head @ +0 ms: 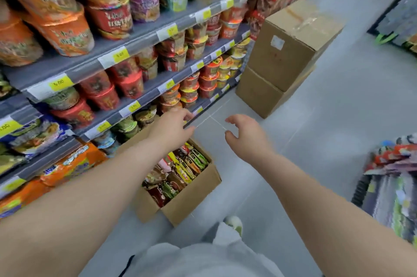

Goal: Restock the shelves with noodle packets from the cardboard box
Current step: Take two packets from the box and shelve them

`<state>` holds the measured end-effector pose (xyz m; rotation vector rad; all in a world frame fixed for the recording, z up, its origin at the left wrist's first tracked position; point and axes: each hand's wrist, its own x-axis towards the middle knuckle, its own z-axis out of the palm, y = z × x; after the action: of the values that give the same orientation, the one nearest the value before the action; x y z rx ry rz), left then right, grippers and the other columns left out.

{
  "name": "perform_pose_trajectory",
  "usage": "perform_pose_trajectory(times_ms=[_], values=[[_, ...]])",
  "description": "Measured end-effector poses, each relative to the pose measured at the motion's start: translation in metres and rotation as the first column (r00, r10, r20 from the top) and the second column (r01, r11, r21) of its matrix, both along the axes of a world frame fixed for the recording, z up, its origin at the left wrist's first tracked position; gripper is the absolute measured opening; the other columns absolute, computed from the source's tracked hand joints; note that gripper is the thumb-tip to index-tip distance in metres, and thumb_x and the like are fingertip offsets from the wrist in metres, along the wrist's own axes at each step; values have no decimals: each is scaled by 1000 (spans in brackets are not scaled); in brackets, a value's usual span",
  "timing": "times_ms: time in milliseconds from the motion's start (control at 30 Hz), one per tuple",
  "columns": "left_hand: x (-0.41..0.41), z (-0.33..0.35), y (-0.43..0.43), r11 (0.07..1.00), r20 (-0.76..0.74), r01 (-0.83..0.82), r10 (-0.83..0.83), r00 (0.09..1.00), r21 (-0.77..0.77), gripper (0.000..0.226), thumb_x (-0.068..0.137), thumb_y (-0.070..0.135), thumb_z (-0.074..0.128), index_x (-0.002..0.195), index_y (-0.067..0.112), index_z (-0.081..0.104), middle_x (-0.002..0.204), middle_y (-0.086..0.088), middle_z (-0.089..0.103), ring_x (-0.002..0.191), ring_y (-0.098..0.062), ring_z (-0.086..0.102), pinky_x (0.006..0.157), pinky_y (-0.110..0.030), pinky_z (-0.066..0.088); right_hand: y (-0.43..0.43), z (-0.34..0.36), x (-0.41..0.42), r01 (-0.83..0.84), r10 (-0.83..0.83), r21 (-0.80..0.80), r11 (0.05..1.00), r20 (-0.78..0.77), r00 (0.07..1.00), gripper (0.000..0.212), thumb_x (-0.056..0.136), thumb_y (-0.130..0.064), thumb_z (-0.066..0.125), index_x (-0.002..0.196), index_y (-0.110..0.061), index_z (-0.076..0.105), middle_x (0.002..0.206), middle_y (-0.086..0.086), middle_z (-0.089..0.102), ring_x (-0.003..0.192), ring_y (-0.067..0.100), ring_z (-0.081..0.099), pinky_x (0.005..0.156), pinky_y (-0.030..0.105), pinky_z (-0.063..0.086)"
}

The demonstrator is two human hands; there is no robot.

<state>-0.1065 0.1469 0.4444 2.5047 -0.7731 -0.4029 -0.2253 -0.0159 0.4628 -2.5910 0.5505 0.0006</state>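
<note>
Noodle packets (178,173) stood on edge in the open cardboard box (191,200), below the fingers of both hands and back toward the person. The left hand (173,127) hovered above the box's far rim, fingers loosely spread and empty. The right hand (246,139), half-curled and also empty, hung off to the box's right. The box's long axis ran alongside the shelves (140,46), so the left hand looked nearer for a downward reach.

One head-worn wide-angle camera looks forward and down, shelves (144,42) close on the left, cardboard box (191,196) near below.
</note>
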Motion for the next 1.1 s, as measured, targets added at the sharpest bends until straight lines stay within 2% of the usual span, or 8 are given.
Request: perform_pose_trajectory(times_ms=[200, 400, 567, 667, 767, 867, 1000, 1100], values=[[4, -6, -47, 983, -23, -175, 176, 984, 56, 32, 90, 31, 56, 121, 22, 57, 121, -1, 56, 109, -19, 53, 78, -24, 36, -70, -3, 52, -203, 205, 44, 978, -38, 978, 37, 91, -18, 53, 128, -12, 55, 126, 6, 57, 118, 21, 50, 94, 31, 41], [39, -21, -38, 910, -44, -402, 408, 912, 103, 37, 89, 28, 59, 125, 20, 54, 126, -3, 53, 109, -20, 55, 87, -29, 42, -79, -12, 136, -454, 456, 48, 890, -56, 888, 35, 89, -17, 56, 123, -12, 57, 120, 9, 59, 112, 25, 53, 91, 36, 45], [95, -33, -41, 864, -26, -486, 493, 870, 131, 37, 88, 26, 59, 124, 20, 55, 126, -4, 55, 112, -22, 53, 90, -32, 44, -80, -27, 197, -499, 508, 122, 858, -59, 859, 35, 89, -16, 56, 124, -13, 57, 124, 6, 58, 115, 22, 53, 95, 34, 44], [115, -36, -45, 834, -49, -536, 545, 837, 130, 36, 87, 26, 59, 122, 21, 56, 125, -4, 56, 112, -22, 53, 91, -32, 45, -82, -36, 223, -541, 554, 158, 826, -48, 831, 35, 89, -15, 56, 124, -13, 57, 123, 6, 58, 113, 20, 53, 90, 27, 42], [120, -39, -46, 776, -66, -615, 627, 776, 140, 37, 86, 28, 59, 122, 20, 56, 126, -3, 55, 112, -22, 54, 91, -35, 47, -82, -48, 253, -619, 639, 176, 765, -88, 764, 35, 88, -16, 55, 124, -14, 56, 121, 7, 58, 108, 23, 56, 87, 31, 47], [115, -47, -41, 672, -82, -715, 737, 671, 194, 38, 87, 26, 59, 125, 20, 55, 124, -5, 54, 108, -24, 55, 87, -32, 46, -74, -61, 282, -741, 758, 159, 653, -128, 640, 36, 88, -16, 53, 124, -13, 57, 118, 9, 59, 99, 26, 59, 76, 31, 48], [95, -65, -39, 378, -89, -903, 926, 367, 206, 34, 86, 23, 62, 118, 12, 60, 115, -14, 60, 98, -31, 60, 84, -38, 50, -52, -80, 315, -877, 889, 167, 451, -172, 425, 37, 86, -17, 53, 122, -11, 59, 118, 9, 60, 107, 26, 56, 91, 35, 47], [74, -82, -45, 253, -132, -941, 965, 227, 227, 29, 86, 22, 61, 114, 10, 61, 111, -13, 61, 95, -30, 60, 82, -34, 45, -31, -97, 323, -935, 936, 151, 322, -195, 292, 35, 82, -21, 52, 115, -14, 62, 111, 9, 62, 101, 28, 59, 87, 42, 49]])
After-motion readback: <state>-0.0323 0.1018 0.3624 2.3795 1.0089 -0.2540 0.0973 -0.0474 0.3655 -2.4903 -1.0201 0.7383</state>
